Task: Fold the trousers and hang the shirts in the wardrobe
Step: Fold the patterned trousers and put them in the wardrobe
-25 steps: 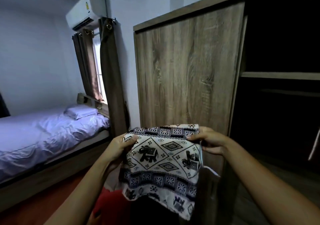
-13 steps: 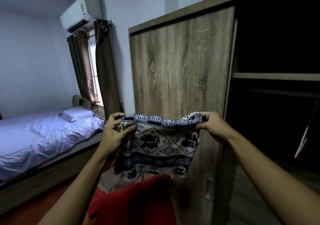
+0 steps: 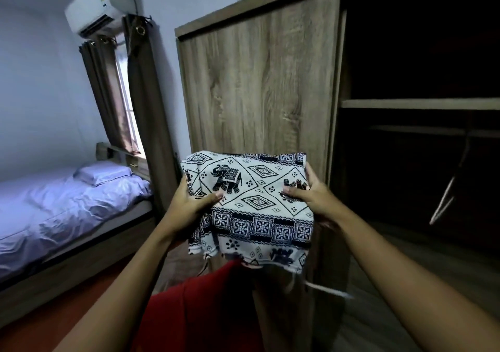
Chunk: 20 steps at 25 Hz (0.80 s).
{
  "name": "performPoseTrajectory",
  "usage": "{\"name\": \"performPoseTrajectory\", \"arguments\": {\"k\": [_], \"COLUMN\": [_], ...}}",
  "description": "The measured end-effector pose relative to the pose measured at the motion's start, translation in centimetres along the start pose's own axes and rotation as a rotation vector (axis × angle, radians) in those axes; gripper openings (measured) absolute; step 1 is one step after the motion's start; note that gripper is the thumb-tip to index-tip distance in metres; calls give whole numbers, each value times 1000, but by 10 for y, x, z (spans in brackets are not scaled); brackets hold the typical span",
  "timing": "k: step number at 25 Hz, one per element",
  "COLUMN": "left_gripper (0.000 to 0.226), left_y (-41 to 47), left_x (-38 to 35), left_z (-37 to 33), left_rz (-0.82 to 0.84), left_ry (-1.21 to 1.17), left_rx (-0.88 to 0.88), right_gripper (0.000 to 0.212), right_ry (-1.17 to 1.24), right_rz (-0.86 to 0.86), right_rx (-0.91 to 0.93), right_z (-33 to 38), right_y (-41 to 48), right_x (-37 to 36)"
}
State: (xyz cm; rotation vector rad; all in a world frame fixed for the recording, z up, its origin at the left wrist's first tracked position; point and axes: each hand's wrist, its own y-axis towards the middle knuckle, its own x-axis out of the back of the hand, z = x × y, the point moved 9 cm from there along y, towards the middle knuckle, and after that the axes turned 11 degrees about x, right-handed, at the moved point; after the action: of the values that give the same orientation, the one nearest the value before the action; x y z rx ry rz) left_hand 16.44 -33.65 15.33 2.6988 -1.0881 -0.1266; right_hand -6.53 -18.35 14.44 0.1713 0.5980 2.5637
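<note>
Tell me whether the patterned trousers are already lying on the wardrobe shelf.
No, the trousers are held folded between the left hand and right hand, in front of the wardrobe door.

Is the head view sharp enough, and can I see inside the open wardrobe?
Head view: the elephant-print trousers and both hands are sharp; the wardrobe interior is nearly black, only a shelf edge and a hanger show; straight edges bow from wide-angle distortion.

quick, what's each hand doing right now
Left hand: closed on the left side of the folded elephant-print trousers.
Right hand: closed on their right side.
</note>
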Motion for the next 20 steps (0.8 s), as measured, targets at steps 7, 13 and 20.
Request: {"name": "performPoseTrajectory", "arguments": {"k": [7, 13, 20], "left_gripper": [57, 51, 67], "left_y": [6, 2, -14], "left_x": [-49, -132, -234], "left_z": [71, 145, 263], "left_rz": [-59, 48, 217], "left_ry": [122, 191, 280], "left_rx": [141, 254, 451], "right_gripper": [76, 62, 55], "right_ry": [-40, 19, -56], "right_rz": [-109, -214, -365], "right_rx": [-18, -172, -429], "right_z": [-57, -136, -236], "right_y": [-28, -84, -173], "right_x": [68, 148, 260]}}
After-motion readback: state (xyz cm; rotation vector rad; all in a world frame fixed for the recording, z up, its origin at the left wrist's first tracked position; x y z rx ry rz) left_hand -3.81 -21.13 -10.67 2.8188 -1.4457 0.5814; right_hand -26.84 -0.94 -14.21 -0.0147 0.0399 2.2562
